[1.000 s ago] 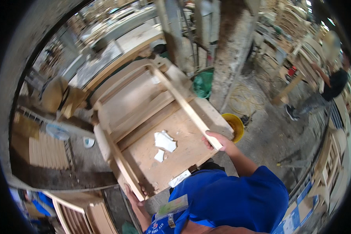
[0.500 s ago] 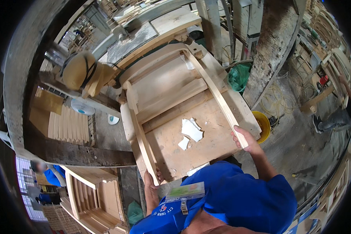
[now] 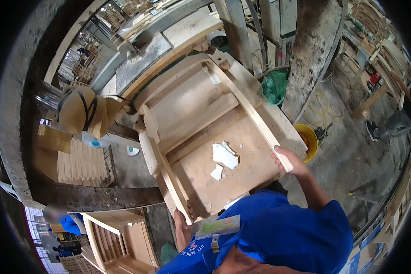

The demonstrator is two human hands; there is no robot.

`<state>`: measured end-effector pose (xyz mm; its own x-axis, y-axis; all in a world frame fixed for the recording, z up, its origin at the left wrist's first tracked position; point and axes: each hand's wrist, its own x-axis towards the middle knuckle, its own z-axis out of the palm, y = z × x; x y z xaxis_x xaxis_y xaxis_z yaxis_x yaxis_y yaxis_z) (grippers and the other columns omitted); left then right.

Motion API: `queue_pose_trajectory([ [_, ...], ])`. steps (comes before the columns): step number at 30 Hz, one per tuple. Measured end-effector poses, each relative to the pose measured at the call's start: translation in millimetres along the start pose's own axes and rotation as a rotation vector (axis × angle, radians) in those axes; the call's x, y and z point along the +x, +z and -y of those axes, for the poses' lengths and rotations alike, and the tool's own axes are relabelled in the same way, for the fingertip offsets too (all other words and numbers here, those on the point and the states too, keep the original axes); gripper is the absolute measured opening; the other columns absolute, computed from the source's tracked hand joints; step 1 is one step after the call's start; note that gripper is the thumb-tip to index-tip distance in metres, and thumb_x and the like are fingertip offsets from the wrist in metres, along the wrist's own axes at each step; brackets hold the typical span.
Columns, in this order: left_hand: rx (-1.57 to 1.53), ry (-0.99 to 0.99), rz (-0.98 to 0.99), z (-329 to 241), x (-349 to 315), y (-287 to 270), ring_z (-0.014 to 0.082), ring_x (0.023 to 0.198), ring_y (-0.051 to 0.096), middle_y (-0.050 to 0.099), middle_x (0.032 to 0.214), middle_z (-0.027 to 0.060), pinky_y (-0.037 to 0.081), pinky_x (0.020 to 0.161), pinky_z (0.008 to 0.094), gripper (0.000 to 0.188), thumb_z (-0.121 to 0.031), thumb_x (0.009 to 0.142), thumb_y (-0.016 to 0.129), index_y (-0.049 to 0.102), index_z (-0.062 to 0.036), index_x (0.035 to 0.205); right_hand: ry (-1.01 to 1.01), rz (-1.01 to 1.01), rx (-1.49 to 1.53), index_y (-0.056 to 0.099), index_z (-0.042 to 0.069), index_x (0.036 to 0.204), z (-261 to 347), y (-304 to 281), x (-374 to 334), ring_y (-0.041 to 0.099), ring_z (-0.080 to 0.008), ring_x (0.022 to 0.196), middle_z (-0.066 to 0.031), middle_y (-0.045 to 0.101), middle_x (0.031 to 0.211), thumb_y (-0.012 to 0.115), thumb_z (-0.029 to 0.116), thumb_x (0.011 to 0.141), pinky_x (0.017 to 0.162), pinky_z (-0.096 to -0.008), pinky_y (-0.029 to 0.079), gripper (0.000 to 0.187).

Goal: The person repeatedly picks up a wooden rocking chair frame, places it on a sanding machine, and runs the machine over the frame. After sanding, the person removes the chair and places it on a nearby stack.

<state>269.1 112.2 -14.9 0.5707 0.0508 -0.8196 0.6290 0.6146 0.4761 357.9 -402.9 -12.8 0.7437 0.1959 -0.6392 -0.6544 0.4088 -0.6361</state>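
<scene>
A pale wooden chair frame [image 3: 247,106] lies on a worn wooden workboard [image 3: 249,176], its curved rail at the far end. My left hand [image 3: 183,218] is closed around the near end of its left leg. On the right, my right hand [image 3: 291,160] grips the near end of the other leg, thumb on top. A crossbar [image 3: 201,122] joins the two sides. Between the legs, torn white pieces [image 3: 225,156] lie flat on the board, touching neither hand.
Beyond the board runs a machine table [image 3: 144,59]. A tan padded piece with a black strap [image 3: 80,112] hangs at left, above stacked wooden slats [image 3: 80,162]. At right are a green bag [image 3: 275,86], a yellow bucket [image 3: 309,144] and a thick post [image 3: 313,59]. Another person stands far right.
My view has shifted and turned slightly. Both hands keep their hold on the chair frame's legs, and the frame stays in nearly the same place on the board.
</scene>
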Motion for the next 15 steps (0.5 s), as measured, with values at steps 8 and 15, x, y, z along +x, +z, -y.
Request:
queue_pose_trajectory([
  [8, -0.032, 0.047, 0.070, 9.0, 5.5, -10.3, 0.0250, 0.045, 0.051, 0.055, 0.061, 0.0072, 0.043, 0.042, 0.0370, 0.039, -0.040, 0.103, 0.038, 0.059, -0.0076, 0.100, 0.032, -0.004, 0.019, 0.063, 0.002, 0.102, -4.9, -6.1, 9.3, 0.049, -0.0114, 0.046, -0.0022, 0.056, 0.067, 0.069, 0.055, 0.093, 0.041, -0.0238, 0.039, 0.054],
  [15, -0.020, 0.101, 0.054, 8.5, 0.5, -4.2, 0.0224, 0.044, 0.050, 0.055, 0.061, 0.0059, 0.041, 0.042, 0.0349, 0.040, -0.038, 0.105, 0.033, 0.060, -0.0078, 0.106, 0.014, -0.004, 0.004, 0.065, 0.005, 0.105, -3.8, -0.6, 3.9, 0.049, -0.0098, 0.047, -0.0016, 0.056, 0.068, 0.069, 0.058, 0.093, 0.041, -0.0216, 0.040, 0.054],
])
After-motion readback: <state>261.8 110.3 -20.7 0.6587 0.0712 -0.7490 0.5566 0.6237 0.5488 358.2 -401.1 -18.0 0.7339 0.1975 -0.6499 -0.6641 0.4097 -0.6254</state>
